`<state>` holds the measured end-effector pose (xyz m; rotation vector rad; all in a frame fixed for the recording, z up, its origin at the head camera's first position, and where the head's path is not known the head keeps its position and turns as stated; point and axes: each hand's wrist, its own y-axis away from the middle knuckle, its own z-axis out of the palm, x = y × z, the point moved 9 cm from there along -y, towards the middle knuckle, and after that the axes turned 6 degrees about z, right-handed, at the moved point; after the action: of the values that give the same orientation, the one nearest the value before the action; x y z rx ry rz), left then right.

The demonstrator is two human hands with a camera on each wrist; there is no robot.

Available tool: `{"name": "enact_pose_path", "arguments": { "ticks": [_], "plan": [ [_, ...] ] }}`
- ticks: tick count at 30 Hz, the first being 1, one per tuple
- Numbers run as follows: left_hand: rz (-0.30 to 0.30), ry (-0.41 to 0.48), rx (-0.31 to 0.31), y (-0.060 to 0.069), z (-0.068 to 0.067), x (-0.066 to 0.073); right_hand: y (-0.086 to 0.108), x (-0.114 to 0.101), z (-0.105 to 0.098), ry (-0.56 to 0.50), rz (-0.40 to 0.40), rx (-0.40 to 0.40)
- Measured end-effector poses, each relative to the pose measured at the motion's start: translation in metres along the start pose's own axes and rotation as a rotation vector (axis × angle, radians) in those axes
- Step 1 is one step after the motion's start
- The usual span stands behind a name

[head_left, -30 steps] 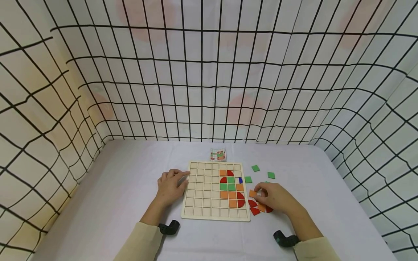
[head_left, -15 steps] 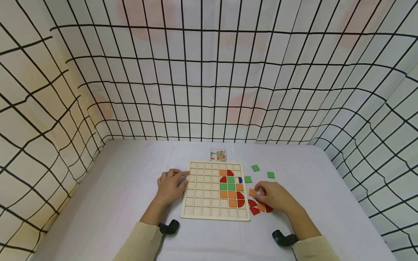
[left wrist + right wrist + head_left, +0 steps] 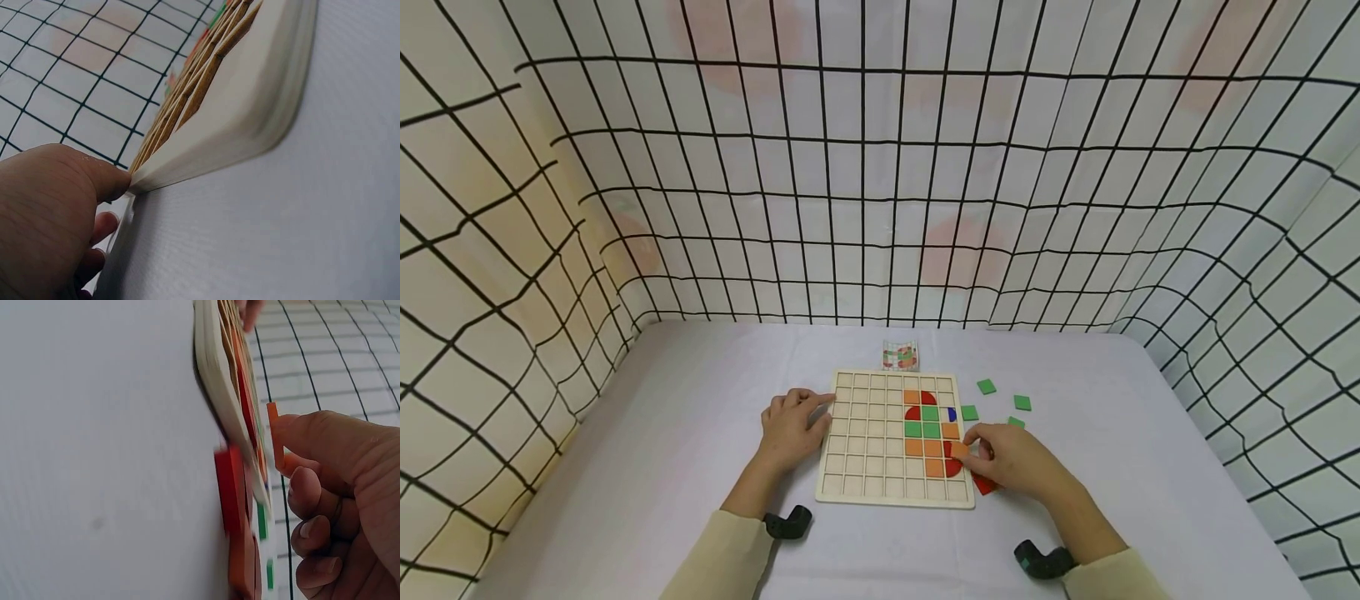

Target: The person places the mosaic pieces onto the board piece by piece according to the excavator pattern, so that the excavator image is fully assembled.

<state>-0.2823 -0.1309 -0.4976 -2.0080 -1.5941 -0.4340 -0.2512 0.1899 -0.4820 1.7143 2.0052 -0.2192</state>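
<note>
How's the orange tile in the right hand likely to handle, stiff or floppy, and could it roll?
The orange tile is probably stiff: it looks straight, with no sag. It's likely light, since the right hand pinches it up at one side. Being thin and flat, it seems unlikely to roll.

A small booth-like workspace: white-covered table with pale, black-gridded walls on three sides.

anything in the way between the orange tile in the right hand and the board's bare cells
The right hand pinches the orange tile. In the head view, the tile overlaps red pieces set in the board, so those cells are taken; nothing visible stands over the bare cells further left.
</note>
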Motion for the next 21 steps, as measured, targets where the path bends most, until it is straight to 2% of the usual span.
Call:
{"name": "enact_pose_path", "arguments": {
  "ticks": [7,13,21],
  "plan": [
    [0.003,-0.003,0.001,-0.001,0.001,0.000,0.003,-0.032,0.015,0.034,-0.136,-0.023],
    [0.004,-0.014,0.006,0.000,0.002,-0.001,0.001,-0.047,0.026,0.112,-0.184,-0.014],
    [0.006,-0.019,0.007,-0.001,0.002,-0.002,-0.001,-0.061,0.033,0.132,-0.234,-0.015]
  ]
}}
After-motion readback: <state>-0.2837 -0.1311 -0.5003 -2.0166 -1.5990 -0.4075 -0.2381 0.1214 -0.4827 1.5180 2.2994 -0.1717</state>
